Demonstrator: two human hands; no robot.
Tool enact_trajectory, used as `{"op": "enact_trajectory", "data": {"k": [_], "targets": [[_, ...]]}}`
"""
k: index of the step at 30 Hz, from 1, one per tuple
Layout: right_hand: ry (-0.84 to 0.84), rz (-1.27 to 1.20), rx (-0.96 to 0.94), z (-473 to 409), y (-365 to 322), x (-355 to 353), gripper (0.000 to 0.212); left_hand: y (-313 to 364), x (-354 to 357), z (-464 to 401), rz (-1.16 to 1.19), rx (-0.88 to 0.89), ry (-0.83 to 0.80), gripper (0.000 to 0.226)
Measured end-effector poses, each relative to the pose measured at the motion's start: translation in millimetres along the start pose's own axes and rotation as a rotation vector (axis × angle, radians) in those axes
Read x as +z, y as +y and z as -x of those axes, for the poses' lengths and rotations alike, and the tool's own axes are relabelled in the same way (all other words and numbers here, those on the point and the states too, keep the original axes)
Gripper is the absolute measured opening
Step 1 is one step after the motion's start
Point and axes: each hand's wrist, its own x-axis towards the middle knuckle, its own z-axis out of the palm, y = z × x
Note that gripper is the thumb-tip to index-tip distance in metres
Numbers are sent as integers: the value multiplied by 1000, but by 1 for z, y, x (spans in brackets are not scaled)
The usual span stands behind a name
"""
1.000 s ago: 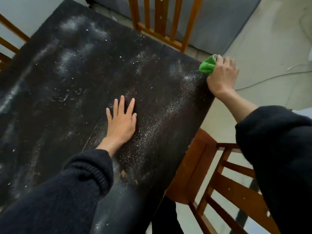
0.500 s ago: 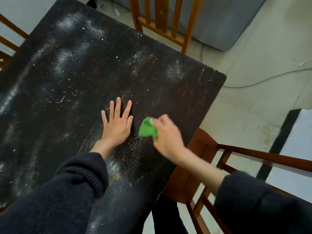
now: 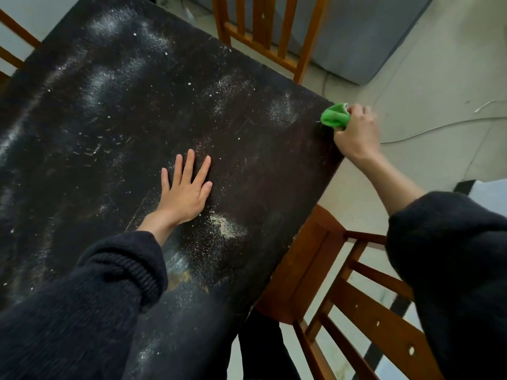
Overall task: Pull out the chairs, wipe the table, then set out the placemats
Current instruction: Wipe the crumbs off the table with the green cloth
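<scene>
A dark wooden table (image 3: 115, 138) fills the left and middle of the head view, dusted with white powder and crumbs. A small heap of crumbs (image 3: 226, 224) lies just right of my left hand. My left hand (image 3: 186, 192) rests flat on the tabletop, fingers spread, holding nothing. My right hand (image 3: 356, 133) is at the table's far right corner, closed on a bunched green cloth (image 3: 335, 117) that touches the edge there. No placemats are in view.
One wooden chair (image 3: 329, 272) stands pulled out at the right side, its seat partly under the table edge. A second chair's back (image 3: 263, 31) rises at the far end, a third (image 3: 11, 50) at the left. A white cable (image 3: 439, 127) lies on the floor.
My right hand swept the green cloth from the far right corner in toward my left hand, then back out to that corner. A crumb heap now lies beside my still left hand.
</scene>
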Motion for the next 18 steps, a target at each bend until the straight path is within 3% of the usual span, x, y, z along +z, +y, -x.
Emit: {"op": "enact_trajectory", "data": {"k": [3, 6, 9, 11, 13, 15, 18], "targets": [[-65, -24, -52, 52, -10, 13, 47, -1, 1, -1, -1, 0, 6, 54], [-162, -68, -236, 139, -37, 36, 42, -1, 3, 0, 9, 7, 18, 53], [-441, -149, -391, 206, -68, 55, 36, 1, 2, 2, 20, 10, 24, 54], [-597, -284, -329, 209, -77, 57, 35, 3, 0, 3, 38, 22, 46, 55], [-523, -450, -198, 181, -73, 49, 38, 4, -3, 5, 49, 51, 104, 54], [-279, -528, -108, 130, -62, 35, 42, 3, -4, 6, 75, 64, 207, 51], [69, -430, -34, 46, -41, 11, 41, 0, -7, 2, 104, 27, 349, 48]]}}
